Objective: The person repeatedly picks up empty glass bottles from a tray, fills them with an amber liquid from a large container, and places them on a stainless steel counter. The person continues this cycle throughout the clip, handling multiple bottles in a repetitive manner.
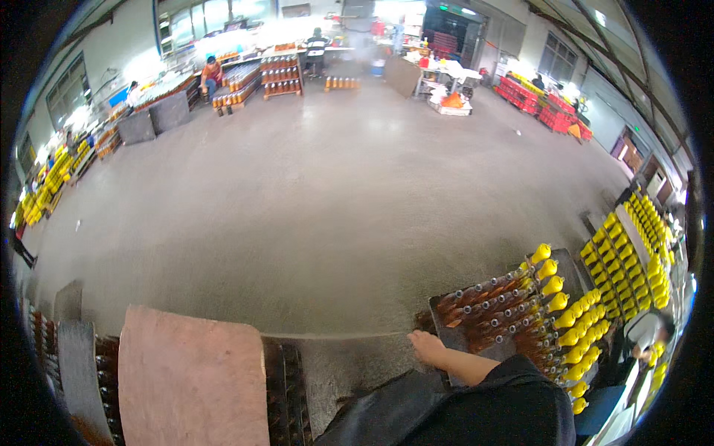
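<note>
My right hand (428,348) reaches out in front of me from a dark sleeve. It is beside the near left corner of a dark board (446,318) that bears rows of brown bottles (496,312) with clear necks. Whether its fingers hold anything is not plain. Behind the bottles stand rows of yellow bulb-shaped pieces (558,301). My left hand is out of view. To the lower left a pinkish flat board (192,379) lies on top of racks of dark bottles (287,390).
A wide concrete floor (312,212) stretches ahead. At right, a person (641,340) works beside stacked yellow pieces (625,251). Another person (212,75) sits near bottle racks (281,72) at the back. Red crates (519,95) and a cluttered table (443,69) stand far right.
</note>
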`<state>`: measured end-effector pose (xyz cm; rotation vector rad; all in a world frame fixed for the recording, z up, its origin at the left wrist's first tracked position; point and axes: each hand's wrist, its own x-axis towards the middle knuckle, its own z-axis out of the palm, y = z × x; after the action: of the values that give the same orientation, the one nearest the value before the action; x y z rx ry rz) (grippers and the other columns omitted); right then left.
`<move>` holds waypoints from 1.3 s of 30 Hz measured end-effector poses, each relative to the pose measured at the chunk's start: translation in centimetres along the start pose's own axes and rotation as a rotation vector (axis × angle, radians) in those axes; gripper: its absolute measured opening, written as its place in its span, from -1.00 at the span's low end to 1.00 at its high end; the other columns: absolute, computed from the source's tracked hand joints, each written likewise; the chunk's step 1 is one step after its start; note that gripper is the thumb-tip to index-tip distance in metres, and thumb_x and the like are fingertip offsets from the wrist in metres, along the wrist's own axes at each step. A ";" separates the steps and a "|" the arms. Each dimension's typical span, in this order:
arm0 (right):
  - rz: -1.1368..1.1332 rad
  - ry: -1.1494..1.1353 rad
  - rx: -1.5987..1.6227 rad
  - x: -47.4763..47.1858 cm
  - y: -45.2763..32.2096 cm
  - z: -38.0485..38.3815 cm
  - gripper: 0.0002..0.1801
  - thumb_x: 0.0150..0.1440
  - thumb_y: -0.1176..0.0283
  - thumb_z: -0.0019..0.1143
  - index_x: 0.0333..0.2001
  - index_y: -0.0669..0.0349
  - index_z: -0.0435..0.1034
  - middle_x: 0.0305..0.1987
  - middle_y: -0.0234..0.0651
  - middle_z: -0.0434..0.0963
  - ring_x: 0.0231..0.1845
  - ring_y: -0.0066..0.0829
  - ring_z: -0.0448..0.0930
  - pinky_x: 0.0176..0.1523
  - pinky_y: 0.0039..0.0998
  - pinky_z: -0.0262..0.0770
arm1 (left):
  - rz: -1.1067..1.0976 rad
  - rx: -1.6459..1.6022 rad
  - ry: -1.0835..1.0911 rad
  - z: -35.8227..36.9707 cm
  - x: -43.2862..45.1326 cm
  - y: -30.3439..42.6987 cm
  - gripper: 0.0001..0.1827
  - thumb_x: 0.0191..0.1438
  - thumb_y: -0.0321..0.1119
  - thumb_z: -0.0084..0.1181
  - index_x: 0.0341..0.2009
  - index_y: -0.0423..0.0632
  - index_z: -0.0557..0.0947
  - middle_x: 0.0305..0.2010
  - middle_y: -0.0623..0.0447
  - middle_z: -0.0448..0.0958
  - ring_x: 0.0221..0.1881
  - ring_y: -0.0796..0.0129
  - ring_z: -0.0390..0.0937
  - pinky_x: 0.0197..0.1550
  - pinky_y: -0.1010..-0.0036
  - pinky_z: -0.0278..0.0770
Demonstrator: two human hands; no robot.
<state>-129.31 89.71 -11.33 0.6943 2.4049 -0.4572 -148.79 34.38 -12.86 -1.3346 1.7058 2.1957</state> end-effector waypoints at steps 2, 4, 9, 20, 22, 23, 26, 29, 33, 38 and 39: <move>0.020 0.109 -0.072 1.7 -0.7 -0.6 -0.27 0.16 0.42 0.20 0.38 0.24 0.13 0.41 -0.04 0.25 0.43 -0.03 0.28 0.37 -0.11 0.30 | -0.008 0.000 0.010 0.1 1.0 0.5 -0.24 0.26 0.22 0.07 0.28 -0.15 0.40 0.22 -0.10 0.43 0.14 0.14 0.45 0.16 0.20 0.50; 0.006 0.188 -0.149 4.2 -0.8 -0.6 -0.18 0.13 0.38 0.26 0.41 0.25 0.08 0.44 -0.06 0.21 0.46 -0.05 0.22 0.39 -0.10 0.23 | -0.014 0.014 0.017 0.6 1.6 0.8 -0.24 0.26 0.22 0.07 0.28 -0.15 0.40 0.22 -0.10 0.43 0.14 0.14 0.45 0.17 0.20 0.50; -0.024 0.061 -0.168 10.7 -2.3 -0.9 -0.04 0.08 0.32 0.36 0.47 0.18 -0.01 0.42 -0.06 0.26 0.46 -0.11 0.25 0.37 -0.05 0.20 | -0.010 0.000 0.054 1.6 1.7 1.5 -0.24 0.27 0.21 0.08 0.29 -0.15 0.39 0.23 -0.09 0.42 0.14 0.15 0.44 0.17 0.21 0.49; -0.405 -0.045 -0.166 18.9 0.7 3.9 -0.84 0.13 0.48 0.11 -0.23 0.26 0.56 -0.29 -0.09 0.66 -0.19 0.03 0.68 -0.22 -0.01 0.61 | 0.027 0.025 0.123 5.2 -0.3 1.3 -0.24 0.27 0.19 0.08 0.31 -0.15 0.37 0.25 -0.07 0.41 0.14 0.15 0.43 0.18 0.22 0.47; -0.422 -0.141 -0.154 19.6 0.9 5.2 -0.84 0.14 0.45 0.07 -0.33 0.27 0.57 -0.34 -0.02 0.65 -0.21 0.06 0.68 -0.23 0.00 0.61 | 0.034 0.024 0.127 5.7 -0.8 1.1 -0.24 0.27 0.18 0.08 0.32 -0.15 0.37 0.26 -0.07 0.41 0.14 0.15 0.43 0.18 0.22 0.47; -0.447 -0.122 -0.143 19.8 1.1 5.7 -0.84 0.14 0.46 0.06 -0.32 0.27 0.56 -0.34 -0.01 0.65 -0.21 0.06 0.68 -0.24 0.00 0.61 | 0.031 0.033 0.122 5.9 -1.0 1.1 -0.24 0.27 0.18 0.08 0.32 -0.15 0.36 0.26 -0.07 0.40 0.14 0.15 0.43 0.18 0.22 0.46; -0.559 -0.008 -0.079 19.8 1.6 6.2 -0.85 0.13 0.46 0.06 -0.31 0.28 0.54 -0.36 0.01 0.64 -0.22 0.05 0.68 -0.27 0.01 0.60 | 0.031 0.028 0.144 6.1 -1.7 0.3 -0.24 0.27 0.18 0.08 0.32 -0.14 0.36 0.26 -0.06 0.40 0.14 0.15 0.43 0.18 0.22 0.46; -0.661 0.068 -0.028 19.6 1.3 5.5 -0.85 0.14 0.46 0.04 -0.30 0.29 0.52 -0.38 0.00 0.63 -0.27 0.04 0.69 -0.30 -0.01 0.60 | 0.027 0.024 0.152 6.1 -2.3 -0.6 -0.24 0.28 0.17 0.08 0.33 -0.14 0.35 0.27 -0.06 0.40 0.14 0.16 0.42 0.18 0.23 0.45; -0.665 -0.019 -0.187 20.7 -2.7 4.2 -0.83 0.15 0.45 0.01 -0.30 0.29 0.52 -0.39 -0.04 0.64 -0.34 0.00 0.69 -0.33 -0.06 0.60 | 0.024 0.005 0.159 5.8 -2.9 -1.3 -0.24 0.28 0.16 0.09 0.34 -0.14 0.35 0.28 -0.05 0.39 0.14 0.16 0.42 0.18 0.23 0.45; -0.620 -0.005 0.266 21.7 -7.3 3.8 -0.81 0.14 0.43 0.02 -0.32 0.27 0.55 -0.38 -0.02 0.65 -0.36 -0.04 0.70 -0.33 -0.07 0.60 | 0.030 -0.021 0.176 4.4 -3.8 -1.8 -0.24 0.28 0.16 0.09 0.35 -0.14 0.34 0.29 -0.05 0.38 0.15 0.16 0.41 0.19 0.23 0.44; -0.683 0.069 0.160 22.3 -8.4 3.7 -0.81 0.14 0.42 0.03 -0.32 0.26 0.56 -0.38 -0.02 0.65 -0.36 -0.04 0.70 -0.32 -0.07 0.61 | 0.034 -0.025 0.186 3.8 -4.1 -1.9 -0.24 0.28 0.15 0.09 0.35 -0.14 0.34 0.29 -0.04 0.38 0.15 0.16 0.41 0.19 0.24 0.44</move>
<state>-147.93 89.47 -26.70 -0.0814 2.6499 -0.9146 -147.50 40.02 -11.60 -1.5721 1.7786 2.1782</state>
